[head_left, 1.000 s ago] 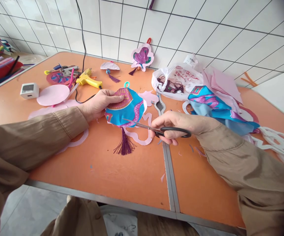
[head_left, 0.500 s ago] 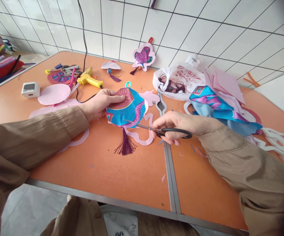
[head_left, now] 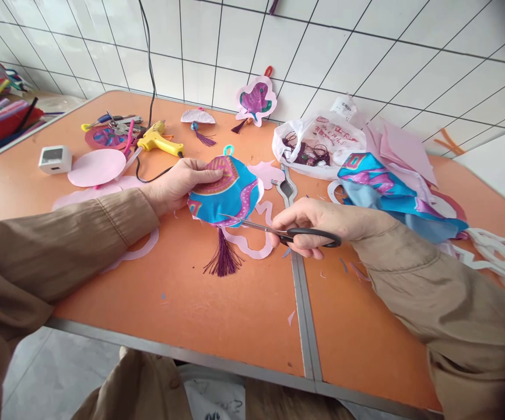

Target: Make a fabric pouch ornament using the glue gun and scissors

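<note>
My left hand (head_left: 189, 181) pinches a rounded sachet of blue patterned fabric (head_left: 230, 201) by its upper left side, thumb on top. A turquoise loop (head_left: 228, 150) sticks out at the sachet's top, and a dark purple tassel (head_left: 223, 256) hangs from its bottom edge. Black-handled scissors (head_left: 314, 235) are in my right hand (head_left: 318, 224), fingers curled around the handles. Their blades lie across the lower edge of the fabric and point left; whether they touch it I cannot tell. Pink cut-out scraps (head_left: 256, 251) lie on the table behind the scissors.
Beyond my left hand lie a yellow glue gun (head_left: 160, 142) with its cord, a pink oval (head_left: 97, 168) and a small white box (head_left: 55, 159). At the back right are a plastic bag (head_left: 318, 140) and blue fabric (head_left: 392, 195). A finished-looking pink ornament (head_left: 256, 100) leans on the tiles.
</note>
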`<state>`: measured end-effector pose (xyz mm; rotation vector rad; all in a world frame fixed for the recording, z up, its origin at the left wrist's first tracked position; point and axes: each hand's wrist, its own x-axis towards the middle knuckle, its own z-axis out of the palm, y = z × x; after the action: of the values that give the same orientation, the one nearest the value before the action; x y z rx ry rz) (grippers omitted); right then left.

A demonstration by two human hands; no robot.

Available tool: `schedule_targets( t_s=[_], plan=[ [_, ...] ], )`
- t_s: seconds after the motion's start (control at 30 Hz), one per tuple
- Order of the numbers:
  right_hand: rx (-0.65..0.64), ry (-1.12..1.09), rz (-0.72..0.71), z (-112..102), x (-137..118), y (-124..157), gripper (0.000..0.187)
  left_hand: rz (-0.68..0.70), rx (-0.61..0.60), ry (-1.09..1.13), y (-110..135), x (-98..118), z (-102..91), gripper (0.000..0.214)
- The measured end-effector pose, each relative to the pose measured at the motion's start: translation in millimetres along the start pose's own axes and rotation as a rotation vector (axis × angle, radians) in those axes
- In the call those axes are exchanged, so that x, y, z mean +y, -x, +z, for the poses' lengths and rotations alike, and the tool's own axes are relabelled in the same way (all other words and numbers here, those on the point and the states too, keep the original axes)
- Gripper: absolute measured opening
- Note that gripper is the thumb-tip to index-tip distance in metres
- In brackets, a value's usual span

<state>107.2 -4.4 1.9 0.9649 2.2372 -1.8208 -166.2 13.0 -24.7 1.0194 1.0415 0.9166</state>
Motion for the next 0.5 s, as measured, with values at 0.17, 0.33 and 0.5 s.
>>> schedule_targets(
  t_s=[0.17, 0.33, 0.5],
  plan=[
    [-0.009, 0.002, -0.017, -1.9, 3.1, -0.4, 0.026, -0.001, 0.03, -0.001, -0.7, 0.1, 0.4, 0.026],
    [-0.004, -0.021, 0.011, -1.1, 1.3, -0.7, 0.029, -0.004, 0.017, 0.015, 0.0, 0.1, 0.3, 0.023],
    [0.015, -0.014, 0.057, 0.7, -1.7, -1.0, 0.024, -0.003, 0.008, 0.021, -0.1, -0.7, -1.2, 0.022]
  ],
)
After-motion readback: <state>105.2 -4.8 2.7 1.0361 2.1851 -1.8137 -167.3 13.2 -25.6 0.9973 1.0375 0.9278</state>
